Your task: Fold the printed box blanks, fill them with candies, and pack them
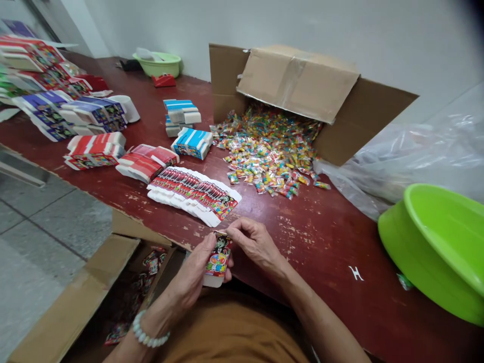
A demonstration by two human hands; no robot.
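Observation:
My left hand (pixel 194 269) is closed around a small printed candy box (pixel 218 257), red with a cartoon figure and colored sweets. A white flap sticks out at the box's lower end. At its upper end the fingertips of my right hand (pixel 255 244) pinch together against the top edge; whether they grip a flap there is hard to make out. Just beyond my hands lies a fanned row of flat red and white boxes (pixel 192 194). Wrapped candies (pixel 264 156) spill from a large cardboard carton (pixel 295 80) lying on its side.
Bundles of red boxes (pixel 94 151), blue boxes (pixel 192 142) and purple boxes (pixel 98 111) stand on the dark red table (pixel 302 237). A green basin (pixel 427 252) sits at right. Below the table edge, an open carton (pixel 86 292) holds filled red packs.

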